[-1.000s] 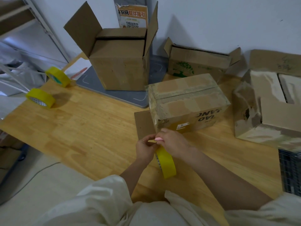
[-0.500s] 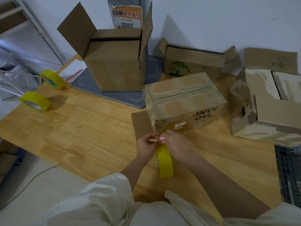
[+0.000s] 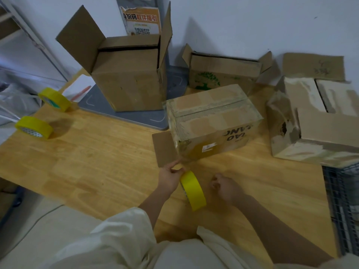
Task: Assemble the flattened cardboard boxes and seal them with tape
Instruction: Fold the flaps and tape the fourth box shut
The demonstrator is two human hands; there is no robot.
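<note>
Head view: the left hand (image 3: pixel 169 178) pinches the top of a yellow tape roll (image 3: pixel 193 190) standing on edge near the table's (image 3: pixel 97 162) near edge. The right hand (image 3: pixel 223 188), just beside the roll, is curled into a loose fist holding nothing. The closed cardboard box (image 3: pixel 211 121) sits just beyond, mid-table. Two more tape rolls (image 3: pixel 35 127) lie near the left edge.

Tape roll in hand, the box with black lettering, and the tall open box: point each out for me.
Tape roll (image 3: pixel 193 190), head view, on its yellow outer band.
Lettered box (image 3: pixel 213 111), head view, on its closed top.
Tall open box (image 3: pixel 130 84), head view, on its front wall.
</note>
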